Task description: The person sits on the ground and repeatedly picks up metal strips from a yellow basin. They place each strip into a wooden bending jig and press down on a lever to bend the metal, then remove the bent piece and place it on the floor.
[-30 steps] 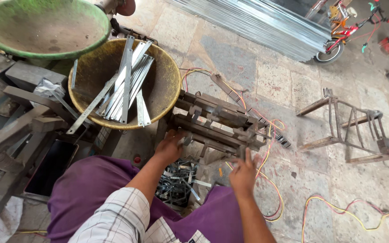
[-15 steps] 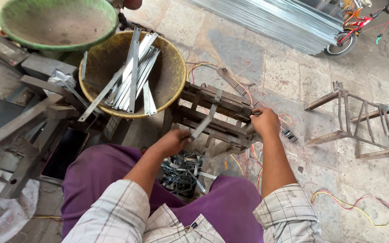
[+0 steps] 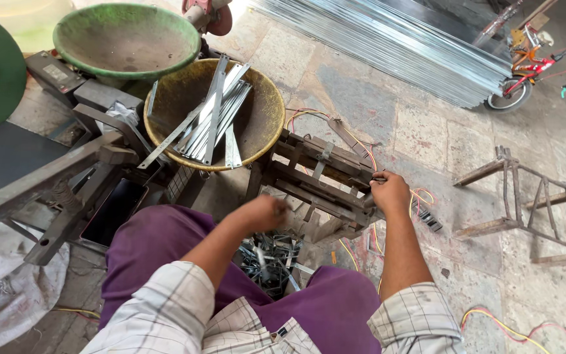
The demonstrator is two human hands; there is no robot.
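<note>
A dark, worn slatted frame (image 3: pixel 319 177) stands on the stone floor in front of my knees. My right hand (image 3: pixel 390 194) is closed around a small dark handle at the frame's right end. My left hand (image 3: pixel 264 213) is blurred and curled like a fist, just off the frame's near left corner. It hovers above a pile of small bent metal pieces (image 3: pixel 268 259) between my legs. Whether the left hand holds a piece is hidden by the blur.
A yellow basin (image 3: pixel 266 98) holding long flat metal strips (image 3: pixel 214 121) sits beyond the frame, with a green basin (image 3: pixel 126 39) behind it. A grey metal machine (image 3: pixel 67 174) is at left. Long silver profiles (image 3: pixel 394 46), a small bicycle (image 3: pixel 525 75), a rusty stand (image 3: pixel 525 203) and coloured wires (image 3: pixel 420 196) lie to the right.
My left hand has pulled back from the frame's slats toward my lap. My right hand has slid down along the frame's right end. The view has shifted slightly.
</note>
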